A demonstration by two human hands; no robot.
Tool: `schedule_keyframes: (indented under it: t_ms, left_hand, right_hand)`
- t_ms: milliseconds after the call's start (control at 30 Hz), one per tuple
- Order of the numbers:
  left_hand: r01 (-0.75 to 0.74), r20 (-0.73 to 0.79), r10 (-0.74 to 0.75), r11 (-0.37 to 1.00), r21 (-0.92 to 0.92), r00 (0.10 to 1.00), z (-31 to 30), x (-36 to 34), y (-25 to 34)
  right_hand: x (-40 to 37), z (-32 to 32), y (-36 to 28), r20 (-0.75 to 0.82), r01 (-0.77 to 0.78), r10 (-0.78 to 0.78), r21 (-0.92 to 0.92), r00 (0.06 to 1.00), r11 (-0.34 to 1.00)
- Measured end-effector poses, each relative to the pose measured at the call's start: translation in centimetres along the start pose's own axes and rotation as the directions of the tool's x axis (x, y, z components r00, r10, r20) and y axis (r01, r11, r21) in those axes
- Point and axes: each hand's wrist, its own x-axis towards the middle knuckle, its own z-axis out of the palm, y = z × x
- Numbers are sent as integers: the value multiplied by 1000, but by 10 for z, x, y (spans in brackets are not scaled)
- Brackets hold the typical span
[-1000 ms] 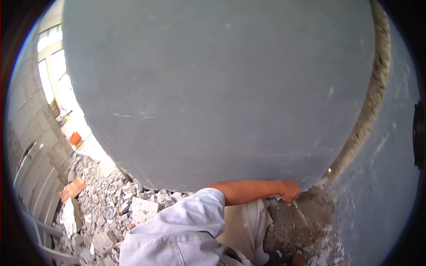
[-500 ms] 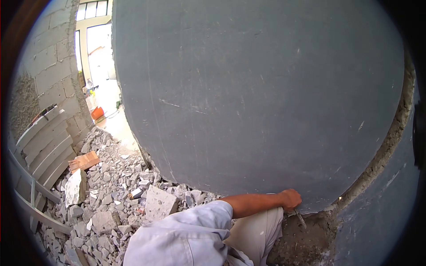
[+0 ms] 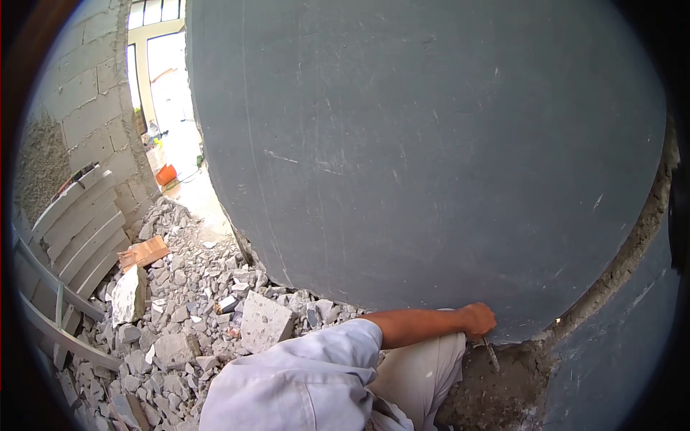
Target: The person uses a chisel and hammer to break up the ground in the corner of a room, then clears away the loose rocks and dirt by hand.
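Observation:
My left hand [image 3: 478,320] is closed in a fist at the foot of the dark grey wall panel [image 3: 431,172]. From below the fist sticks out a thin, dusty metal chisel [image 3: 492,355], its lower end tilted down to the right. That end is over a rough, broken hollow [image 3: 496,388] of brown-grey material under the panel's lower edge. My left forearm reaches across from a light sleeve [image 3: 295,381], above my bent knee in beige trousers [image 3: 424,373]. My right hand is out of the picture.
Broken rubble [image 3: 180,287] covers the floor at left, with a large concrete chunk [image 3: 267,321] near my sleeve. Pale stacked boards [image 3: 83,223] and a metal frame [image 3: 65,327] stand farther left. A rough groove [image 3: 618,269] runs up the right side. An orange container [image 3: 166,174] lies by the bright doorway.
The view has shifted slightly, so the scene sits a little farther right and mostly higher. My left hand keeps its hold on the chisel at the same place by the panel.

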Motion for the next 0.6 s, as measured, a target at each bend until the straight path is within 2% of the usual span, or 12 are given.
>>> schedule_keyframes:
  t_ms: [400, 500, 600]
  left_hand:
    - [28, 33, -27, 1000, -14, 999, -9, -6, 4]
    - [56, 85, -54, 998, -20, 995, -13, -5, 2]
    - [38, 111, -34, 999, -33, 993, -21, -8, 4]
  right_hand:
    - [5, -6, 22, 3, 10, -11, 86, 1000, 996]
    - [6, -12, 49, 1, 11, -12, 172, 1000, 985]
    - [6, -8, 101, 22, 37, -49, 367, 999, 929]
